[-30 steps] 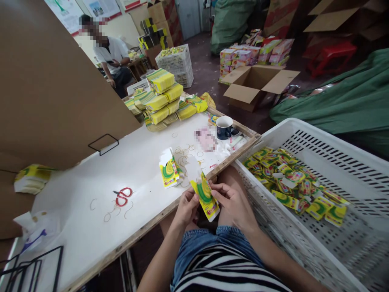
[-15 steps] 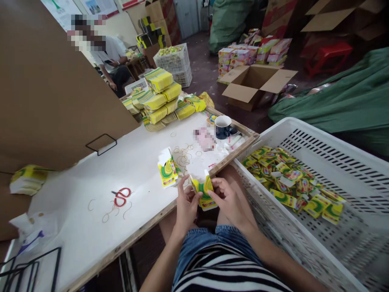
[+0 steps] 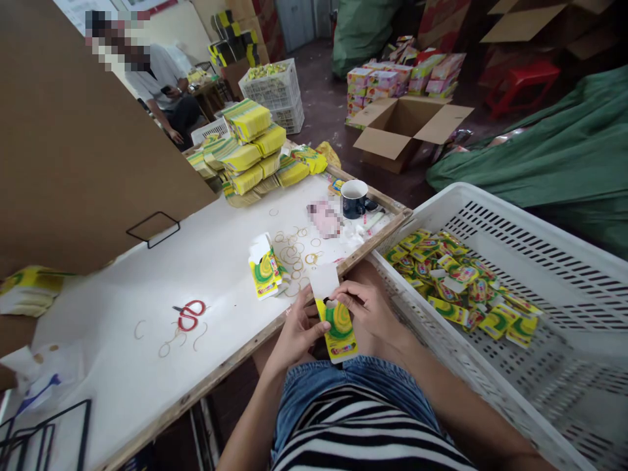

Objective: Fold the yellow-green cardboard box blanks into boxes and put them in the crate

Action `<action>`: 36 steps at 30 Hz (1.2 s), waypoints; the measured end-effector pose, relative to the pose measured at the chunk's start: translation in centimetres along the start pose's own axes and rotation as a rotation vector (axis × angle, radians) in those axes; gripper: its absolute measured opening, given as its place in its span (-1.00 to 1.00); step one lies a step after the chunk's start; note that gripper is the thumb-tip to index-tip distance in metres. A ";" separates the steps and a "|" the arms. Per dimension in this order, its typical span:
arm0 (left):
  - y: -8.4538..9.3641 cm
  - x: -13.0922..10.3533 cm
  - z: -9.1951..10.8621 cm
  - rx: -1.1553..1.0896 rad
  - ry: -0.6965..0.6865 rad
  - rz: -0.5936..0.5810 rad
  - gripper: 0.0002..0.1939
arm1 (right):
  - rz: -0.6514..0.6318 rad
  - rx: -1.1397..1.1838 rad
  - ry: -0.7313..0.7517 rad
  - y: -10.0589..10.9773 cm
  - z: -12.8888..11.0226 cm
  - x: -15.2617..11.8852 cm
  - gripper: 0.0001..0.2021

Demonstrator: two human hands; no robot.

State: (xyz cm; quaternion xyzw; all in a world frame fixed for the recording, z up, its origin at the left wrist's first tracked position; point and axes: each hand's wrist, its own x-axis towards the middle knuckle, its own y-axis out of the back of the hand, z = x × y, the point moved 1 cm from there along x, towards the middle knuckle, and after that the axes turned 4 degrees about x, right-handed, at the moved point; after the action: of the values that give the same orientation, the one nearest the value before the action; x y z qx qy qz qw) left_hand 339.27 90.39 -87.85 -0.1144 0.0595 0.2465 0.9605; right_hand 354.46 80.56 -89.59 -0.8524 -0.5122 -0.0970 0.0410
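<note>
A yellow and green carton (image 3: 339, 330) with a raised white flap is held over my lap, just off the table's front edge. My left hand (image 3: 300, 330) grips its left side, thumb on the printed face. At the carton's top right, my right hand (image 3: 360, 304) pinches the edge below the white flap. A small stack of flat yellow cartons (image 3: 265, 271) lies on the white table (image 3: 118, 366), left of my hands. Rubber bands (image 3: 289, 252) are scattered beside that stack. Red-handled scissors (image 3: 191, 315) lie farther left.
A white crate (image 3: 495, 235) of folded cartons stands at the right. Bundled cartons (image 3: 248, 157) are piled at the table's back, near a dark mug (image 3: 354, 204). An open cardboard box (image 3: 392, 140) is on the floor. A person (image 3: 161, 91) sits at back left.
The carton has turned so its front faces up, with its white flap standing. My right hand has moved to its top edge. The whole view has shifted slightly.
</note>
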 end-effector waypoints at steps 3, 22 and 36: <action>0.2 0.3 -0.3 0.044 0.041 0.019 -0.42 | 0.199 0.071 -0.054 0.2 0.4 -0.2 -0.78; -0.2 0.4 -0.4 0.202 -0.019 0.038 -0.49 | -0.126 -0.289 -0.265 -0.4 -1.1 0.3 -0.63; -1.2 0.6 0.3 0.093 -0.017 0.097 -0.50 | 0.030 0.049 -0.107 -0.1 0.6 -0.6 -0.79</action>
State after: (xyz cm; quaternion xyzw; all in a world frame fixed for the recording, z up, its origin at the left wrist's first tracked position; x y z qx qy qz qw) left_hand 340.40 89.70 -87.47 -0.0647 0.0681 0.2908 0.9522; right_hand 354.13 80.18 -90.28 -0.8626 -0.5031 -0.0383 0.0358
